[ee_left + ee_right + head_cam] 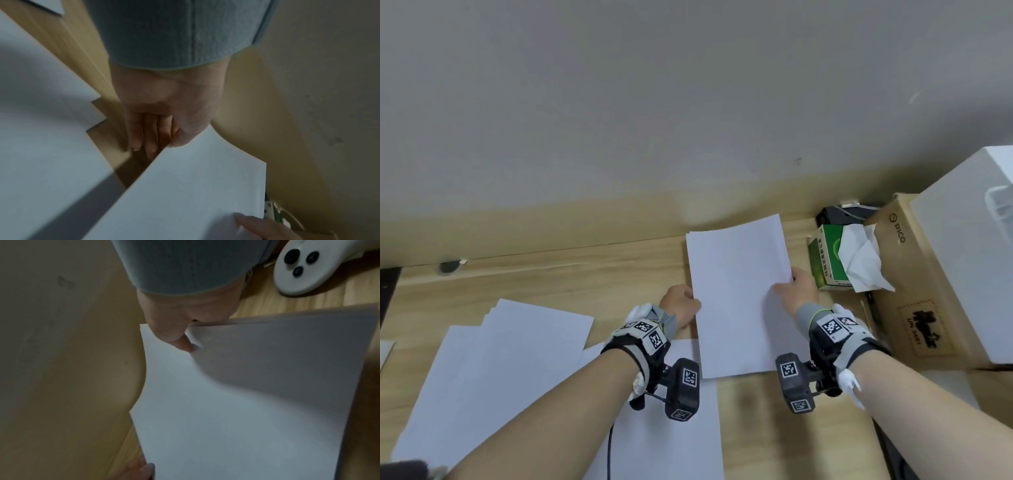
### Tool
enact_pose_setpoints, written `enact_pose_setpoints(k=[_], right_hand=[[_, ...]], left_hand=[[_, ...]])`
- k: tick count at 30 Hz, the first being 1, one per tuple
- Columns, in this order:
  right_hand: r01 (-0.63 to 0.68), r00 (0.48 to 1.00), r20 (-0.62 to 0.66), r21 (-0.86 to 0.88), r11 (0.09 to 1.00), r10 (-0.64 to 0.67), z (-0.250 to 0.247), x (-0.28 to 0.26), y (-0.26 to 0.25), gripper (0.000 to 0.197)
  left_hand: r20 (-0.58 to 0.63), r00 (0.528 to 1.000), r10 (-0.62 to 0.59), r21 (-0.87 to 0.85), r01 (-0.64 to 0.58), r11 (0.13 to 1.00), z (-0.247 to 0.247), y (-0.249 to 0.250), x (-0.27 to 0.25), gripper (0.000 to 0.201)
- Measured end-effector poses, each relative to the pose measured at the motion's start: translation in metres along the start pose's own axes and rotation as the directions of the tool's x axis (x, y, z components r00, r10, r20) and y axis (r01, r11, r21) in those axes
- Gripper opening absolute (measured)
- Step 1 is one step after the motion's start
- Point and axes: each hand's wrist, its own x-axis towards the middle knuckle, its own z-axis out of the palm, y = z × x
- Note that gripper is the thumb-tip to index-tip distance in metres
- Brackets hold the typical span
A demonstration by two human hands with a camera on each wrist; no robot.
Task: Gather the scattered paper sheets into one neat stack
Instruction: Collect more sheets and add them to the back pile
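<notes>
A small stack of white sheets (736,294) is lifted off the wooden desk (571,274), between both hands. My left hand (686,301) pinches its left edge; in the left wrist view the thumb (183,136) lies on top and the fingers (144,134) curl underneath. My right hand (792,286) pinches the right edge, with the thumb (179,339) pressing on the top sheet (236,410). Several more loose sheets (510,346) lie overlapped on the desk at the left, and another sheet (671,428) lies under my left forearm.
A green tissue box (825,257) stands right of the held stack, against a brown cardboard box (914,281) with a white box (969,246) on top. A white controller (298,269) lies near my right wrist. The wall (688,102) rises behind the desk.
</notes>
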Motion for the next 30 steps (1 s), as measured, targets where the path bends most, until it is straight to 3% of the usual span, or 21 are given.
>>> enact_pose_setpoints(k=[4,9,13,20,25,30], right_hand=[[0.0,0.999,-0.048,-0.114,0.993,-0.005,0.0,0.019,0.02,0.039],[0.014,0.993,-0.118,-0.146,0.989,-0.031,0.007,0.017,0.023,0.039],[0.067,0.98,-0.158,-0.316,0.946,-0.122,0.013,-0.002,0.019,0.055],[0.07,0.997,-0.025,-0.111,0.991,-0.074,0.05,-0.071,0.031,0.044],[0.017,1.0,0.016,-0.067,0.998,-0.016,0.083,-0.129,0.058,0.032],[-0.044,0.999,-0.005,-0.116,0.992,0.044,0.105,-0.182,0.104,0.032]], left_hand=[[0.026,0.996,-0.08,-0.071,0.082,0.994,0.022,-0.007,0.015,0.012],[-0.062,0.995,-0.083,-0.101,0.076,0.992,0.016,-0.014,0.01,0.016],[-0.164,0.986,0.017,-0.049,-0.026,0.998,-0.009,-0.024,-0.007,0.027],[-0.261,0.963,0.066,-0.156,-0.11,0.982,-0.061,-0.088,-0.057,0.026],[-0.268,0.963,0.01,-0.237,-0.076,0.969,-0.085,-0.144,-0.091,0.019],[-0.23,0.973,-0.031,-0.145,-0.003,0.989,-0.1,-0.202,-0.114,0.016]])
